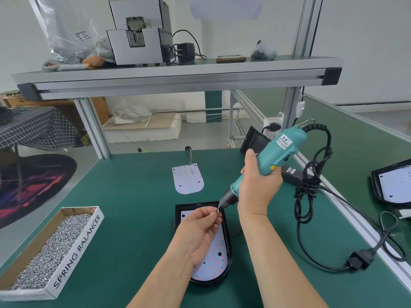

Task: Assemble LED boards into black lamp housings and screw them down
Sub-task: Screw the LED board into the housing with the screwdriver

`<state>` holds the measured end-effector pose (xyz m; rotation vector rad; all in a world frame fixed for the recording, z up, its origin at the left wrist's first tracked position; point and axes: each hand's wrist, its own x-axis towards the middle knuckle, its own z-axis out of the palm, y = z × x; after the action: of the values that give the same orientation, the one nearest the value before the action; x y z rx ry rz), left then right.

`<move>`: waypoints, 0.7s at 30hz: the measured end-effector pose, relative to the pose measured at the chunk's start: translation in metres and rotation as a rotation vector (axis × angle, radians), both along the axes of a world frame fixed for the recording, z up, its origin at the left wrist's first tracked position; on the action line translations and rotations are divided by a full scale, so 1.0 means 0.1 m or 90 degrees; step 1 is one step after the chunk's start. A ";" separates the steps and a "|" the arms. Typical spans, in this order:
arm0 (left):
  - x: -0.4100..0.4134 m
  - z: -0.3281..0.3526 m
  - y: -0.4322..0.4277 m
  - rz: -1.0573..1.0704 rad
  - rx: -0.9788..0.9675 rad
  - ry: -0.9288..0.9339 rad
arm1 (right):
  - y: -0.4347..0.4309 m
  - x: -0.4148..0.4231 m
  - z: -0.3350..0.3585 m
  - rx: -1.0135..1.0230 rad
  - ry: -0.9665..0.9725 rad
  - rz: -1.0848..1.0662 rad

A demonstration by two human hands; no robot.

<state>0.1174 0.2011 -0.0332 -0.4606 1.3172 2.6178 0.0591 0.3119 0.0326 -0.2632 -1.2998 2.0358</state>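
Left hand [201,225]: closed in a pinch on a small screw [216,210], thumb and forefinger holding it against the screwdriver's tip. In my judgement this seats the screw on the bit before driving.
Right hand [258,183]: wrapped around the body of the teal electric screwdriver [280,152], which tilts tip-down toward the housing's far end.
Housing [229,256]: black, lying flat on the green table [133,196], near centre, rounded end nearest the person.
LED board [213,261]: white with red dots, seated inside the housing. The screwdriver tip is above its far right corner.
Spare board [188,178]: loose on the table beyond the housing, wires attached, well apart from it.
Screw box [51,245]: open carton of screws at near left, on the left hand's side, judged placed there for easy picking.
Second housing [391,185]: at the right edge, a board inside. Whether it is screwed down cannot be told.
Stage: board placed, fastening judged just starting.
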 end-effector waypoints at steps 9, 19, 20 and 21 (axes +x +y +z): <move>0.03 0.03 0.03 0.000 -0.030 0.006 | 0.07 -0.01 0.05 0.015 -0.015 -0.020; 0.10 0.24 -0.08 -0.002 -0.671 0.051 | 0.12 -0.05 0.19 0.082 0.027 -0.039; 0.10 0.28 -0.09 -0.033 -0.867 0.071 | 0.10 -0.05 0.17 0.103 0.035 -0.036; 0.11 0.32 -0.08 -0.074 -1.025 0.081 | 0.09 -0.05 0.14 0.127 0.040 -0.032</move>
<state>0.1286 0.1930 -0.0015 -0.3086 3.0471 0.9366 0.0538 0.3205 0.0465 -0.1376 -1.4308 1.8415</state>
